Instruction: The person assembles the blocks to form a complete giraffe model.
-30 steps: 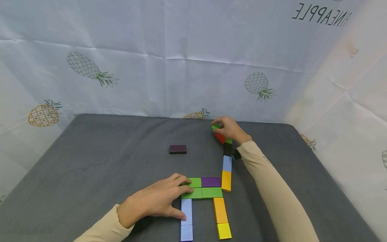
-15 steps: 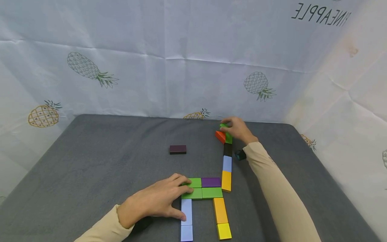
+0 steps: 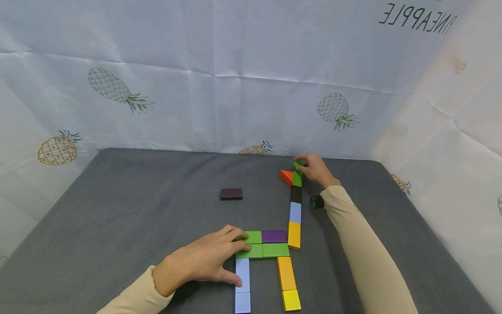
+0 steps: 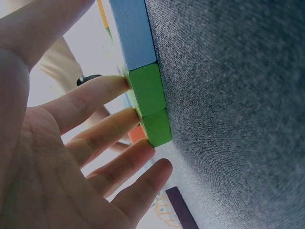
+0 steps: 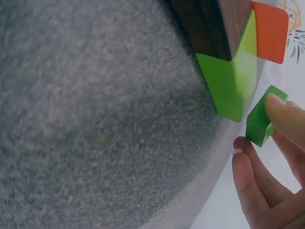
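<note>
My right hand (image 3: 313,169) pinches a small green block (image 5: 261,117) between thumb and fingers, just beyond the far end of a column of blocks. That column ends in a green block (image 3: 297,179), with an orange-red triangular block (image 3: 286,177) at its left side. Below it come a black block (image 3: 296,194), a light blue block (image 3: 295,212) and an orange block (image 3: 294,235). My left hand (image 3: 208,261) rests with spread fingers on the left green blocks (image 4: 147,90), its thumb on a blue block (image 3: 242,274). A purple block (image 3: 274,237) and another green block (image 3: 276,250) lie beside them.
A dark brown block (image 3: 231,194) lies alone left of the column. Orange (image 3: 286,273) and yellow (image 3: 291,300) blocks form a leg at the front right, and a second blue block (image 3: 242,302) the left one. A pineapple-print cloth (image 3: 219,113) hangs behind the table.
My right hand has moved right with the green block, from above the orange-red triangular block to the column's far end. My left hand and the other blocks have stayed put.
</note>
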{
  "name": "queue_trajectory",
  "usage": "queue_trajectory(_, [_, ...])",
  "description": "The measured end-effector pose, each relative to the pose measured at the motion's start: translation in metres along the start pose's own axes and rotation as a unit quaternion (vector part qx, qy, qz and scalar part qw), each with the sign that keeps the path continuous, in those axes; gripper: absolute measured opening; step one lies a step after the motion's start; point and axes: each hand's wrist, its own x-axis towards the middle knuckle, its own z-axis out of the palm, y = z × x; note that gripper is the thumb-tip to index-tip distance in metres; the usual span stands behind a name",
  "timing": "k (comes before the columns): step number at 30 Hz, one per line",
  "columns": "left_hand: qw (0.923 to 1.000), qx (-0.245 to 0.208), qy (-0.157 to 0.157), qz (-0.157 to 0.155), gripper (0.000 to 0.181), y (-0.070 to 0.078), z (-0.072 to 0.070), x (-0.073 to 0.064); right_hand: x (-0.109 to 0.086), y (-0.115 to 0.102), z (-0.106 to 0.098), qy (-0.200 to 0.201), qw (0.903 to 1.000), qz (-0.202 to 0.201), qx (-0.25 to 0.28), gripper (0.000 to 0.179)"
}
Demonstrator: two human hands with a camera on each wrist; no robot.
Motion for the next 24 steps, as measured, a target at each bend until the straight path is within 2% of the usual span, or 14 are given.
queue_trajectory(17, [1.0000,-0.003,-0.001,0.001,0.065,-0.0004,0.0004,-0.0008,-0.0001,0.0041,0.0024,-0.037,0.9982,-0.009,-0.047,0.033])
queue_trajectory(24, [1.0000,-0.001,-0.002,0.000,0.065,-0.0005,0.0007,-0.0008,-0.0012,0.0050,0.0040,-0.039,0.9983,-0.010,-0.044,0.033])
